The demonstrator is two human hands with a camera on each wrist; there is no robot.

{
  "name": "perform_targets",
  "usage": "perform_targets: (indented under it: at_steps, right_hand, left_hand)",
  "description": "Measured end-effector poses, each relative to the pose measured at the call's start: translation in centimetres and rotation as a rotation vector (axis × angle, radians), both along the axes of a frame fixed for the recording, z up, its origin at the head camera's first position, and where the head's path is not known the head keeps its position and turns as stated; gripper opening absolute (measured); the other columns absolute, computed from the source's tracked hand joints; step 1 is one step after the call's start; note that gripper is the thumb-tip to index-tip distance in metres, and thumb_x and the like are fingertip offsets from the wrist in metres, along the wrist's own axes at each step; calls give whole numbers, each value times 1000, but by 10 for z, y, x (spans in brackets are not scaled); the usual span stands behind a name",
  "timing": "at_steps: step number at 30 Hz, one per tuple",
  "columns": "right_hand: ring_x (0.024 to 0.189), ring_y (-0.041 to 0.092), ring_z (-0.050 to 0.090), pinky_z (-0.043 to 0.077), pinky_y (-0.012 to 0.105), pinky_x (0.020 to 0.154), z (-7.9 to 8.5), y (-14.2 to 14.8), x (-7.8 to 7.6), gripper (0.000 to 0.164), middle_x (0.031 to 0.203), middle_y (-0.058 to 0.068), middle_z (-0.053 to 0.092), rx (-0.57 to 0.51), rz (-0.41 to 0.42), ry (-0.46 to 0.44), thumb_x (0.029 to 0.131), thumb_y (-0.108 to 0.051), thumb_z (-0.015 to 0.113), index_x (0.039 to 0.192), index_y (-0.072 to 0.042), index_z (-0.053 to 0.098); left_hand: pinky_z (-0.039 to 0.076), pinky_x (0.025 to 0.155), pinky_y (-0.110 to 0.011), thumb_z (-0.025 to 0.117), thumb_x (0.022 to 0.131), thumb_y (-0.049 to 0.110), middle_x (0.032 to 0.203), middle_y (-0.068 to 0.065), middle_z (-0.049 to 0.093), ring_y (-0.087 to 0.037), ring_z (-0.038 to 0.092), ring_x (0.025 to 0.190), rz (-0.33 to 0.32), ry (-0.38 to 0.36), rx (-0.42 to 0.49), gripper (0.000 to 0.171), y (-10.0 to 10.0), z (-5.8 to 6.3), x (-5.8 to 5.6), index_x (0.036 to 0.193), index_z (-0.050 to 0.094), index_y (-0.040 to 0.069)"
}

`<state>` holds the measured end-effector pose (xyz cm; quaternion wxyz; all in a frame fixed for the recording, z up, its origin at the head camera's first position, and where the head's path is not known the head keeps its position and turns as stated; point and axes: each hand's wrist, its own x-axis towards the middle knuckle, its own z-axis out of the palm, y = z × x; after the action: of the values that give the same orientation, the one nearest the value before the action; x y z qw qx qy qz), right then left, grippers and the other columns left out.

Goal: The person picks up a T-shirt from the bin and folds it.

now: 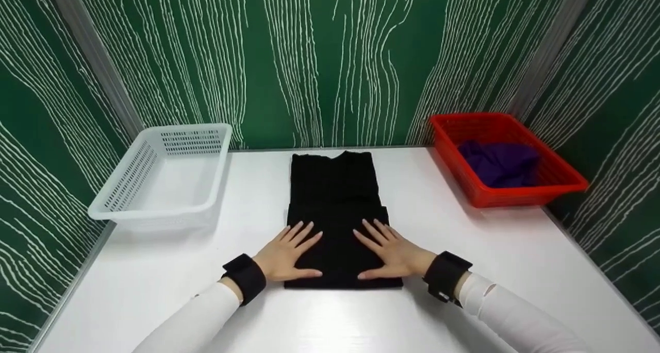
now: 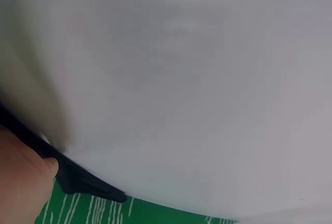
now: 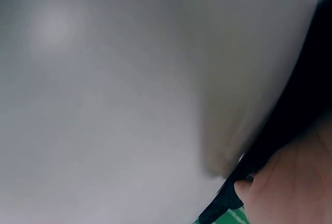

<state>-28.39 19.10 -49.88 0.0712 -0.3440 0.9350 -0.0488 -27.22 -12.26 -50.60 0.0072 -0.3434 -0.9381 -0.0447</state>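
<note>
A black folded garment [image 1: 337, 245] lies in the middle of the white table, its lower half a thicker, wider layer with a straight front edge. Above that fold, a narrower single part runs toward the back wall and ends in an uneven edge with a dip. My left hand [image 1: 287, 255] rests flat on the lower left of the cloth, fingers spread. On the lower right lies my right hand [image 1: 394, 254], palm down with fingers spread likewise. The wrist views catch only part of each hand, beside the dark cloth edge and the white tabletop.
At the back left stands a white perforated plastic basket [image 1: 219, 180] with nothing in it. A red basket [image 1: 536, 192] at the back right holds a crumpled purple cloth [image 1: 500, 162]. Green walls [image 1: 319, 85] with white wavy lines enclose the white table [image 1: 247, 203].
</note>
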Motion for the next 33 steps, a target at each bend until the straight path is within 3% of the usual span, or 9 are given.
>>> perform_targets:
  at_steps: [7,15,21,25,29,33]
  right_hand:
    - [143,42,5,16,57,113,-2,0,21,99,157,11,2,12,0,-8,73,-79,43,149,-27,7]
    - [143,41,5,16,57,113,-1,-1,35,98,157,11,0,33,24,-30,74,-79,41,149,-27,6]
    - [143,39,10,22,59,110,4,6,46,95,157,10,6,-4,78,6,77,-77,41,149,-23,11]
    - [142,38,14,25,58,109,6,13,55,98,157,10,11,-22,146,33,75,-78,42,149,-20,13]
    - [141,39,19,28,56,108,5,20,64,104,156,10,14,-26,224,91,70,-80,46,148,-20,15]
    - [140,38,24,34,52,106,4,24,68,98,155,9,19,-12,271,166,73,-78,45,148,-20,18]
  left_hand:
    - [20,114,-52,38,79,76,156,-7,15,-32,15,144,-9,-10,1,87,0,-1,21,148,15,28]
    - [20,113,-53,39,79,74,156,-10,15,-34,15,143,-14,-50,0,87,-1,3,40,148,17,25]
    - [21,113,-53,36,84,70,155,-11,18,-35,18,143,-56,-53,0,79,-5,9,54,147,19,25]
    - [22,113,-53,33,86,69,155,-9,17,-34,18,143,-116,-65,-7,75,-9,12,68,147,17,28]
    - [26,112,-51,33,85,70,155,-8,18,-33,20,142,-177,-11,-49,76,-16,11,78,147,16,30]
    - [31,110,-48,33,87,67,154,-8,22,-32,25,141,-221,84,-83,72,-22,10,79,147,17,30]
